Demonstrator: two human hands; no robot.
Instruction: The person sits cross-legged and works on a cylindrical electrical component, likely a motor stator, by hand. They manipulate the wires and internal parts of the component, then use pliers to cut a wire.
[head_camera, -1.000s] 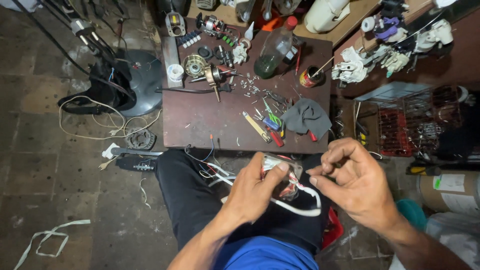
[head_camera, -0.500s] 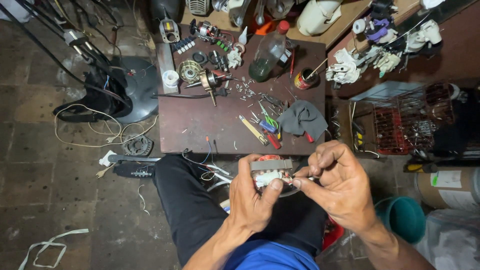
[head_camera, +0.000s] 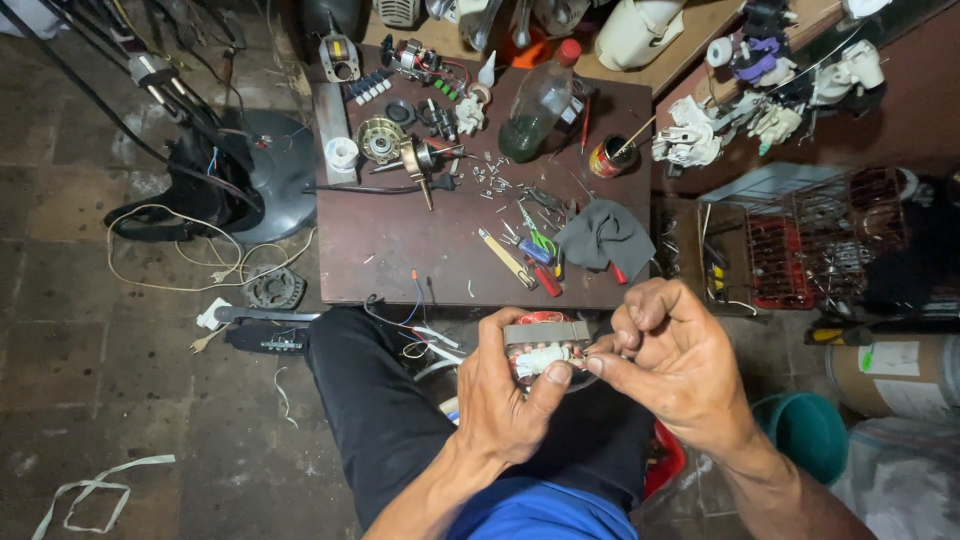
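motor stator, wound with copper and white wiring, is gripped in the left hand above the lap, just off the near edge of the desk. the right hand is pinched shut on something small at the stator's right side. a grey cloth and screwdrivers are seen near the desk's near right corner.
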